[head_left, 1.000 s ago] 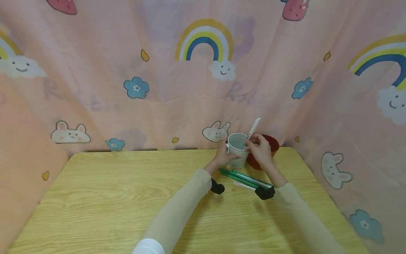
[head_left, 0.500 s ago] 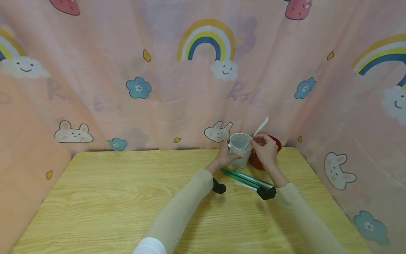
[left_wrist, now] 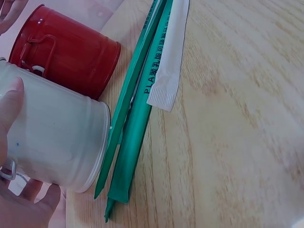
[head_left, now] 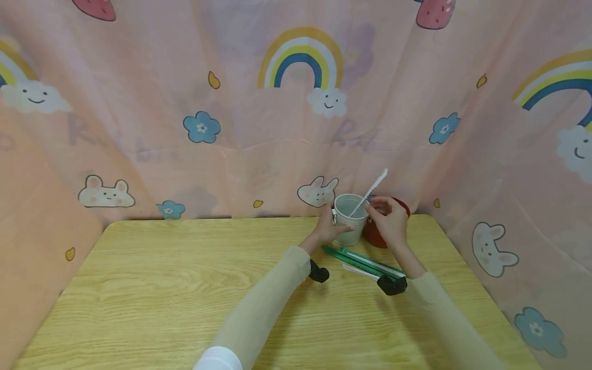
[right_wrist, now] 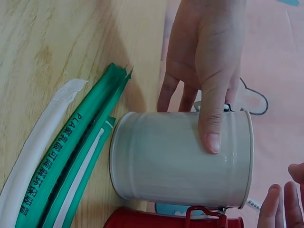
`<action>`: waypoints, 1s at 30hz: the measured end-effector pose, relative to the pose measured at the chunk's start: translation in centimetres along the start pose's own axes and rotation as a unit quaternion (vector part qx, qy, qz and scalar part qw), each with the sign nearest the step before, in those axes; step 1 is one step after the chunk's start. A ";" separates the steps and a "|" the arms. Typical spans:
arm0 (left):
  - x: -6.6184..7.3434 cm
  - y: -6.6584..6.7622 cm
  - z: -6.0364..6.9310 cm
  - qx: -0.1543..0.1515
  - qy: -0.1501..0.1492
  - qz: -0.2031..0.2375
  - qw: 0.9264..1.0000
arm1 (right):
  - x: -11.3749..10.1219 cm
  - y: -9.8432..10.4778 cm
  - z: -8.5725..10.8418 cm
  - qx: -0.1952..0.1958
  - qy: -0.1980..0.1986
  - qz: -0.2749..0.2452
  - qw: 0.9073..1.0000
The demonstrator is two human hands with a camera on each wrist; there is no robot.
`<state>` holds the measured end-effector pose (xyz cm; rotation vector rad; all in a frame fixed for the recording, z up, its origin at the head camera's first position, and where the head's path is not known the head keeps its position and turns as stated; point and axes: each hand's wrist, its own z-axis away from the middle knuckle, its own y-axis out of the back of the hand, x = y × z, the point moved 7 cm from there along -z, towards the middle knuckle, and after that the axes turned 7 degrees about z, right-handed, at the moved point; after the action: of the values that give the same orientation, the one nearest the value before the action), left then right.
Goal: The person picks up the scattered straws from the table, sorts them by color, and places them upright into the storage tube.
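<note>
Bench (head_left: 185, 288): wood-grained, nearest my sleeves.
Loose white packet (left_wrist: 172, 57): lies on the bench; the left wrist view shows its crimped end, overlapping the green.
Green packets (left_wrist: 129, 156): bundled lengthwise before the buckets; the wrist views show printed lettering, too small from my head.
My left grip (head_left: 326, 226): clamped on the white bucket, thumb along its near wall.
White bucket (right_wrist: 180, 166): upright on the bench.
My right grip (head_left: 388, 221): fingers and thumb apart, as the right wrist view shows, just by the rim; I cannot tell whether a fingertip touches the leaning packet.
Leaning white packet (head_left: 376, 182): tilted inside the white bucket, top above the rim; only the head view shows this length.
Red bucket (left_wrist: 71, 52): just beside the white one, its wire handle plain only at wrist level.
Curtain (head_left: 259, 159): pink, printed, behind everything.
</note>
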<state>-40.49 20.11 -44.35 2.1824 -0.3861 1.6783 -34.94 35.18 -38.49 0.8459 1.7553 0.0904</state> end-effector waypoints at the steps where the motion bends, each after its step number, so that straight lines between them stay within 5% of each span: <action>1: -0.1 0.0 0.0 -0.002 0.003 -0.003 1.000 | 0.0 0.1 0.1 0.001 0.002 -0.004 1.000; 13: -0.7 0.1 -0.5 -0.002 0.009 -0.030 1.000 | 0.4 0.8 1.8 -0.032 0.011 0.023 0.999; 30: -0.8 0.0 -0.4 0.006 0.015 -0.023 1.000 | 2.5 1.0 4.1 -0.132 0.039 0.054 0.989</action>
<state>-41.05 20.24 -45.05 2.1556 -0.3156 1.6920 -31.18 35.92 -41.56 0.7498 1.7235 0.4243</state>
